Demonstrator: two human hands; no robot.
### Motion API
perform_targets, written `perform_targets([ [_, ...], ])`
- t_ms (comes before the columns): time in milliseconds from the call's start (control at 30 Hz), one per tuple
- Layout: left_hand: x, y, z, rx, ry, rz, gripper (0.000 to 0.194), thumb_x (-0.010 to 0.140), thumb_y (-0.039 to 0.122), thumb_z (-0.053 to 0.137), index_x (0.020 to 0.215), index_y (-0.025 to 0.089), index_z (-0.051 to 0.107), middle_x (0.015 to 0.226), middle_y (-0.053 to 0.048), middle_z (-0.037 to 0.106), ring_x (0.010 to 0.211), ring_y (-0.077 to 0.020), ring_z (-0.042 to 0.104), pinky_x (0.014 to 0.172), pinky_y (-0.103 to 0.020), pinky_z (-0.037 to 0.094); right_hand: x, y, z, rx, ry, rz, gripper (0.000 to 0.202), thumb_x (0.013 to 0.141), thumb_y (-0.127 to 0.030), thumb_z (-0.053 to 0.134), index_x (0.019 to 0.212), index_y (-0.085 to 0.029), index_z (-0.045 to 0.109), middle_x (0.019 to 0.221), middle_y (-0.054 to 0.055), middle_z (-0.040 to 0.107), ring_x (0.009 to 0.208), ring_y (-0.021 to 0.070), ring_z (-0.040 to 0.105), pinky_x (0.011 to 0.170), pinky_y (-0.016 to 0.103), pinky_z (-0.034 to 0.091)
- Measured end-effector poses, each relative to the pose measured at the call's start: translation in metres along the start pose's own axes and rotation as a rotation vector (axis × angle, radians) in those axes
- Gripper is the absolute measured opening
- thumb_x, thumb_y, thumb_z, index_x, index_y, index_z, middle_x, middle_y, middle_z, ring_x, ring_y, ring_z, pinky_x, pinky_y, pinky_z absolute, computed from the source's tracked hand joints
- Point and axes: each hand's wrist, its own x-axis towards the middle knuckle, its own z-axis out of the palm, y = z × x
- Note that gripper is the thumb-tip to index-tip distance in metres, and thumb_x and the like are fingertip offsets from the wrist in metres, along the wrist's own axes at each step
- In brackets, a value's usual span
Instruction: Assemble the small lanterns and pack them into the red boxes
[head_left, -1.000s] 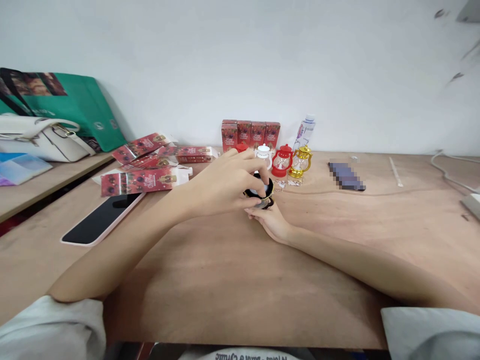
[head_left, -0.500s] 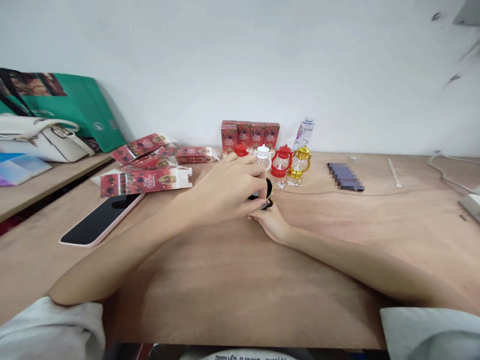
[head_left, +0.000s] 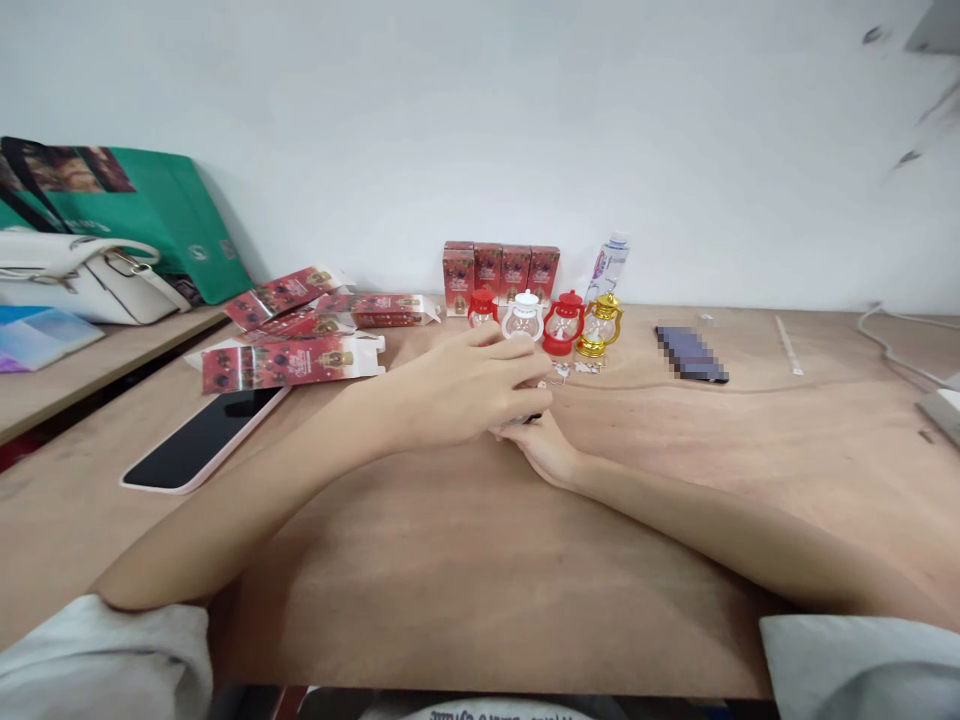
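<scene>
My left hand (head_left: 469, 388) reaches over from the left, its fingers curled down around a small black lantern (head_left: 534, 418). Only a dark sliver of the lantern shows. My right hand (head_left: 553, 450) grips the same lantern from below and the right, its fingers largely hidden behind the left hand. Just beyond them stand a red lantern (head_left: 484, 303), a white lantern (head_left: 523, 318), a second red lantern (head_left: 563, 325) and a gold lantern (head_left: 599, 328). Small white charms (head_left: 589, 367) lie in front of the gold one.
Several red printed boxes (head_left: 501, 272) stand against the wall by a water bottle (head_left: 609, 268). Opened boxes (head_left: 289, 362) lie at left above a pink-cased phone (head_left: 199, 445). A dark phone (head_left: 690, 354) and a white strip (head_left: 789, 346) lie right. Bags (head_left: 94, 280) occupy the left side.
My left hand has rolled and lowered over the black lantern, covering most of what showed of it. The lanterns behind show more fully. My right hand stays almost still.
</scene>
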Motion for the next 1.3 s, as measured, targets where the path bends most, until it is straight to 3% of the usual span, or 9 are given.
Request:
perform_targets([
  [233, 0.000, -0.001, 0.001, 0.036, 0.009, 0.013, 0.016, 0.088, 0.011, 0.048, 0.094, 0.019, 0.060, 0.103, -0.006, 0.064, 0.095, -0.0197, 0.054, 0.082, -0.033, 0.035, 0.001, -0.004, 0.001, -0.026, -0.024, 0.037, 0.036, 0.054, -0.023, 0.082, 0.077, -0.021, 0.054, 0.065, -0.007, 0.053, 0.060, 0.0093, 0.045, 0.053, 0.024, 0.037],
  [467, 0.003, 0.003, 0.001, 0.111, 0.080, -0.015, 0.015, 0.091, 0.015, 0.044, 0.091, 0.019, 0.059, 0.100, -0.007, 0.063, 0.096, -0.0206, 0.053, 0.081, -0.033, 0.035, -0.002, -0.013, 0.003, -0.110, -0.081, 0.209, 0.044, 0.049, -0.025, 0.081, 0.050, -0.021, 0.037, 0.039, -0.009, 0.037, 0.038, 0.0043, 0.030, 0.038, 0.022, 0.020],
  [633, 0.003, -0.001, 0.002, 0.096, 0.062, -0.036, 0.014, 0.091, 0.017, 0.044, 0.089, 0.018, 0.058, 0.099, -0.009, 0.063, 0.094, -0.0220, 0.053, 0.081, -0.034, 0.037, -0.003, -0.017, 0.004, -0.058, -0.088, 0.270, 0.037, 0.050, -0.019, 0.079, 0.059, -0.020, 0.043, 0.042, -0.011, 0.035, 0.040, 0.0029, 0.024, 0.037, 0.019, 0.017],
  [800, 0.003, -0.004, 0.006, 0.001, 0.052, -0.047, 0.012, 0.089, 0.016, 0.046, 0.092, 0.016, 0.057, 0.107, -0.012, 0.062, 0.097, -0.0234, 0.053, 0.084, -0.035, 0.038, -0.001, -0.019, 0.002, -0.053, -0.145, 0.295, 0.036, 0.047, -0.018, 0.079, 0.057, -0.019, 0.044, 0.044, -0.010, 0.038, 0.041, 0.0022, 0.023, 0.036, 0.018, 0.016],
  [1000, 0.006, -0.005, 0.011, -0.103, -0.011, -0.052, 0.012, 0.087, 0.014, 0.044, 0.089, 0.017, 0.055, 0.103, -0.009, 0.062, 0.083, -0.0199, 0.054, 0.076, -0.032, 0.039, 0.001, -0.018, 0.000, -0.065, -0.185, 0.269, 0.033, 0.048, -0.020, 0.079, 0.056, -0.019, 0.047, 0.045, -0.009, 0.039, 0.040, 0.0027, 0.025, 0.034, 0.018, 0.019],
  [1200, 0.005, -0.007, 0.012, -0.294, -0.046, -0.126, 0.009, 0.081, 0.011, 0.046, 0.085, 0.017, 0.050, 0.097, -0.008, 0.058, 0.076, -0.0177, 0.050, 0.061, -0.029, 0.033, 0.000, -0.016, 0.001, -0.084, -0.146, 0.238, 0.034, 0.047, -0.020, 0.079, 0.057, -0.019, 0.047, 0.043, -0.009, 0.040, 0.037, 0.0033, 0.028, 0.032, 0.019, 0.021],
  [1300, 0.005, -0.010, 0.016, -0.441, -0.007, -0.138, 0.013, 0.082, 0.006, 0.041, 0.084, 0.018, 0.047, 0.093, -0.006, 0.055, 0.078, -0.0166, 0.049, 0.064, -0.027, 0.036, -0.002, -0.018, 0.003, -0.073, -0.119, 0.249, 0.034, 0.046, -0.019, 0.079, 0.061, -0.019, 0.048, 0.046, -0.009, 0.043, 0.038, 0.0037, 0.031, 0.032, 0.018, 0.022],
])
